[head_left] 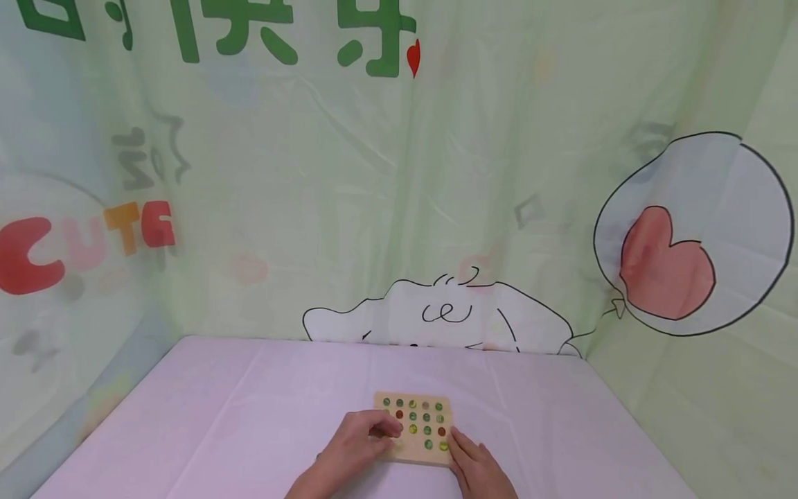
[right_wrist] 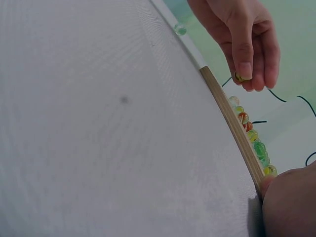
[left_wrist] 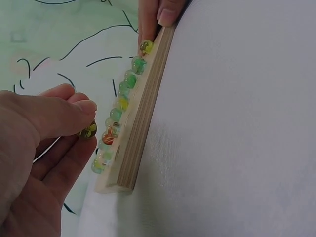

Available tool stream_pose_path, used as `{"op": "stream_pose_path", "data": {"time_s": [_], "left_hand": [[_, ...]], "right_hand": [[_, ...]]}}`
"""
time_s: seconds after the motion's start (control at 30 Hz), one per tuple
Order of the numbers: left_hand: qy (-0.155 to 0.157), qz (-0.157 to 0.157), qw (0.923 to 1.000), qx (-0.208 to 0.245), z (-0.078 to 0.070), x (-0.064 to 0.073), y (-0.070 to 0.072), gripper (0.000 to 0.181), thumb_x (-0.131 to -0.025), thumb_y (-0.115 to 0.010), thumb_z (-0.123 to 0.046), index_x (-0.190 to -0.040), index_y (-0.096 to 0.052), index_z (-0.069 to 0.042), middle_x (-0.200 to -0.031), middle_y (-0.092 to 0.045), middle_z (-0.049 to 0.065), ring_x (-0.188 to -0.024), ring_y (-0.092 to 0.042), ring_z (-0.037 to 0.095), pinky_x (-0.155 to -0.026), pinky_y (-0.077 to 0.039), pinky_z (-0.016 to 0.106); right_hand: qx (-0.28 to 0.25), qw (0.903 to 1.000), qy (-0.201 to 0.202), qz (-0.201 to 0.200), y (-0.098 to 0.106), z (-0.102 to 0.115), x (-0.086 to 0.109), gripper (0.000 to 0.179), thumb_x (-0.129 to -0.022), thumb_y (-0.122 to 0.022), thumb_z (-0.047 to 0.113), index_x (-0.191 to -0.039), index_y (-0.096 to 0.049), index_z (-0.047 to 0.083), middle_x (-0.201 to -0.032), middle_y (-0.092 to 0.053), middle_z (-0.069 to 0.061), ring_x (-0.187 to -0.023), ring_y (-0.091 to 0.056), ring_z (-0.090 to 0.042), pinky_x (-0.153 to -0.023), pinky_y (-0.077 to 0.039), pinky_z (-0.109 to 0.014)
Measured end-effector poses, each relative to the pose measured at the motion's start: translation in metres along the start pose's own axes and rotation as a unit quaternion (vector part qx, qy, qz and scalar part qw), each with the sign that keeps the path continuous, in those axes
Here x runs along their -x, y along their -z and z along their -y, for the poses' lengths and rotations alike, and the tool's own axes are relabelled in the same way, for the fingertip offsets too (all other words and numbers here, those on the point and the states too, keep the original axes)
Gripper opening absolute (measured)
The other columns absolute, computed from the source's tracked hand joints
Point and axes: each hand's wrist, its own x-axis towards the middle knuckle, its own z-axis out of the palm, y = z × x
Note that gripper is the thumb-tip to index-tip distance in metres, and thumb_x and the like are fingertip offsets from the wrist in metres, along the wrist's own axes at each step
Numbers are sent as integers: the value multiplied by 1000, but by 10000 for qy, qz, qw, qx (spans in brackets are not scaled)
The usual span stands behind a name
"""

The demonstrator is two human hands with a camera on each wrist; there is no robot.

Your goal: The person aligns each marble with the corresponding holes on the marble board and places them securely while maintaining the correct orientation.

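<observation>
A square wooden board (head_left: pixel 413 452) lies flat on the table, with green, yellow and reddish glass marbles (head_left: pixel 427 417) sitting in rows on it. My left hand (head_left: pixel 357 438) is over the board's left side. Between its thumb and fingertips it pinches a dark yellow-and-brown marble (left_wrist: pixel 89 130), held just off the board in the left wrist view. My right hand (head_left: pixel 481 470) holds the board's near right corner, thumb on the near edge and fingers along the right side. Part of the board's left side is hidden behind the left hand.
A pale cloth covers the table (head_left: pixel 249 409). One loose green marble (right_wrist: pixel 180 29) lies beyond the board's left end in the right wrist view. Behind the table hangs a light green printed curtain (head_left: pixel 349 208), which also closes off both sides.
</observation>
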Motion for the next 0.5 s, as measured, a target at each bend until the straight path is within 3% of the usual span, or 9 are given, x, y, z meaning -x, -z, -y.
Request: {"op": "stream_pose_path", "data": {"time_s": [0.3,0.5], "left_hand": [[-20,-122,9999,28,-3,-6,-11,20,-82,-71,7,-96,-73,-6,-89,-75,-1,-80,-64,-2,-75,-55,16],[48,-129,9999,-7,-6,-14,-18,18,-83,-71,5,-96,-73,-7,-89,-75,1,-81,-67,3,-76,-55,15]], "right_hand": [[41,9999,42,109,2,-2,-2,45,-95,-63,19,-135,-57,0,-144,-54,-14,-128,-55,-34,-105,-43,-56],[23,9998,-17,174,2,-2,-3,46,-95,-63,20,-136,-56,0,-145,-54,-13,-129,-54,-34,-106,-43,-57]]}}
